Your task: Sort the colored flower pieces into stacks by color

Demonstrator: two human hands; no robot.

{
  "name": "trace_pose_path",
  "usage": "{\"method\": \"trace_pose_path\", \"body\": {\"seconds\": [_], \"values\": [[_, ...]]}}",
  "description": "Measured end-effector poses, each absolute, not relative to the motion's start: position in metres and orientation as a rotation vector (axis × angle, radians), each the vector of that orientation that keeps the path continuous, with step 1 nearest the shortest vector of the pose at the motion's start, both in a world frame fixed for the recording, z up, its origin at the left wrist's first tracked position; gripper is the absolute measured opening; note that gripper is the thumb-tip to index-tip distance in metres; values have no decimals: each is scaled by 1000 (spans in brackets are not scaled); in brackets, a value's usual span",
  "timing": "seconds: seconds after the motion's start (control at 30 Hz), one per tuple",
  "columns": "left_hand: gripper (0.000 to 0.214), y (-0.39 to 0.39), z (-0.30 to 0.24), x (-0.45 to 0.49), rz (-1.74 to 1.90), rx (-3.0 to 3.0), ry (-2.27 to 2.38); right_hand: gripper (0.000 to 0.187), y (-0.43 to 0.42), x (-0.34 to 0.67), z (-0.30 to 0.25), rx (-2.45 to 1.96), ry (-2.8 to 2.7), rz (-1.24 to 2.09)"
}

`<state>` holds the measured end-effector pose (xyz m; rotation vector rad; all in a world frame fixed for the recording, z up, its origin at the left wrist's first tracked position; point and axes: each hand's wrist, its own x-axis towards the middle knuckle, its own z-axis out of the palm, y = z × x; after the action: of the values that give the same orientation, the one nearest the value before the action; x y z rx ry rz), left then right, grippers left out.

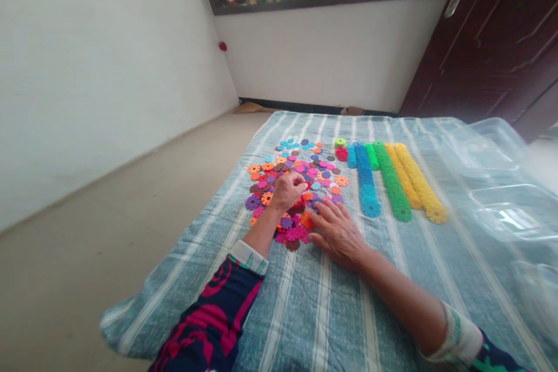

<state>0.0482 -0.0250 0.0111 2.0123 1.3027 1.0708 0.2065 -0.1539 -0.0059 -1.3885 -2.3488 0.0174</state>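
A loose pile of small, flat, notched plastic discs (300,235) lies on the cloth in orange, pink, purple, red, brown and blue. Over the middle of it, my left hand (288,190) is closed in a pinch. Red shows by its fingertips, but I cannot tell whether that piece is held or lies beneath. My right hand (339,231) rests palm down at the pile's near right edge, fingers apart, their tips touching discs. Right of the pile lie rows of overlapping discs: a blue row (365,177), a green row (392,183) and a yellow row (421,183).
Short red (342,154) and lime (340,142) stacks sit behind the pile. Clear plastic containers (517,212) stand along the right side. A striped cloth (209,279) covers the surface. Beyond are a wall, a window ledge and a dark red door (492,40).
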Motion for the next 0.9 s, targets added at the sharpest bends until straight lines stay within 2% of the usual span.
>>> {"method": "trace_pose_path", "body": {"seconds": [0.23,0.53,0.9], "values": [[8,-22,7,49,1074,2033,1294,38,-145,194,-2,-1369,-2377,-76],[7,-20,1,47,1096,2059,1308,43,-136,176,-1,-1348,-2417,-152],[7,-18,1,46,1074,2055,1282,31,-135,177,-2,-1295,-2392,-111]]}}
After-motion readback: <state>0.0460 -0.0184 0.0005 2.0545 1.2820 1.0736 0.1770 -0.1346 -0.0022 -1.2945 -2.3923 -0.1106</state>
